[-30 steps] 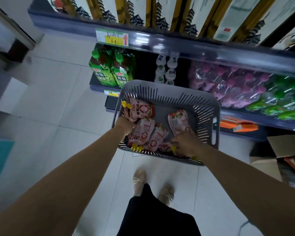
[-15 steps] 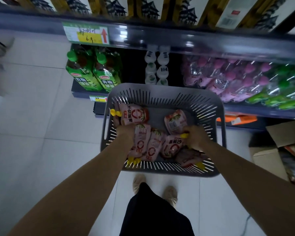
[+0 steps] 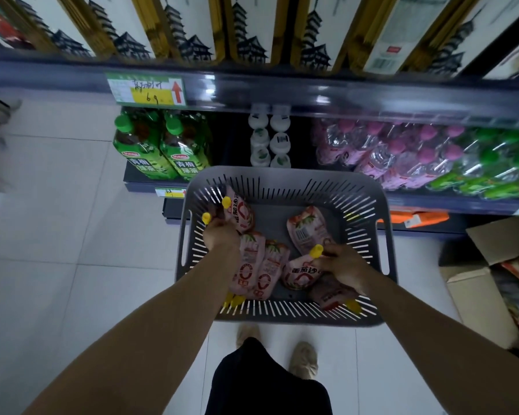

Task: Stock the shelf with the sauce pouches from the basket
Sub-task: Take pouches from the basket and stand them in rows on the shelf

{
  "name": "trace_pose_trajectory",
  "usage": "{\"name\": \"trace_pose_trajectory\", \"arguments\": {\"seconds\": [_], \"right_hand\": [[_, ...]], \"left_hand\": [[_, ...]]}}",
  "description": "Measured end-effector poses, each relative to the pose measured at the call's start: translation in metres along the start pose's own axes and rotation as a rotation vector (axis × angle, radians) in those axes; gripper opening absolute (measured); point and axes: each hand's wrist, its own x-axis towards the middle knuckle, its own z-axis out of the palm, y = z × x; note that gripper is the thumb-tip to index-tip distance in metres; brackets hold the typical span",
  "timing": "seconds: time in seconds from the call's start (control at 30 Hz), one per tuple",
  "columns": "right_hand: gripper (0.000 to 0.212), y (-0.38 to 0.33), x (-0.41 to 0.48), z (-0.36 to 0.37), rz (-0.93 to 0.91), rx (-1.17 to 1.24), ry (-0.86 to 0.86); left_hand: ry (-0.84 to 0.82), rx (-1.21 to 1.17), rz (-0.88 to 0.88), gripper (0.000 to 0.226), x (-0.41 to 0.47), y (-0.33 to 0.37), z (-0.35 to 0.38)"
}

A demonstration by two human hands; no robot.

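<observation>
Both grips closed on sauce pouches (image 3: 259,265) inside the basket (image 3: 282,182). Left grip (image 3: 221,235) is curled round capped necks at the far-left wall; two yellow caps (image 3: 226,202) poke past the knuckles, so likely two pouches, one body showing. Right grip (image 3: 342,269) pinches the neck of a front pouch (image 3: 298,275), cap up. Loose ones lie on the basket floor: two side by side mid-floor, a back pouch (image 3: 307,232) barcode-up, one partly under the right wrist.

To do it well: hold at the stiff spout collar, not the soft body. Lift straight up so the hanging bags clear the slotted walls and don't drag neighbours. Expect them to swing, so keep the wrists steady before turning to the shelf (image 3: 312,94). Two in one hand is the slip risk; tighten there. Which row takes them, cannot tell. Green tea bottles (image 3: 162,154) stand just behind the basket, cardboard box (image 3: 492,265) at right.
</observation>
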Motion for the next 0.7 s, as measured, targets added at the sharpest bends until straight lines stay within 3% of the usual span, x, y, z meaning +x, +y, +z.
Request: {"name": "trace_pose_trajectory", "arguments": {"seconds": [0.1, 0.27, 0.53, 0.7], "right_hand": [[0.036, -0.018, -0.019, -0.006, 0.022, 0.135, 0.004], [0.034, -0.072, -0.064, -0.034, -0.044, 0.374, 0.002], [0.005, -0.17, -0.178, -0.071, -0.462, 0.438, 0.229], [0.015, -0.222, -0.262, -0.096, -0.726, 0.364, 0.28]], "left_hand": [[-0.019, -0.062, 0.059, 0.029, -0.021, 0.017, -0.003], [-0.117, -0.162, 0.116, 0.017, -0.074, 0.048, -0.019], [-0.196, -0.216, 0.435, 0.022, -0.186, 0.128, -0.055], [-0.161, -0.105, 0.682, 0.02, -0.269, 0.177, -0.078]]}}
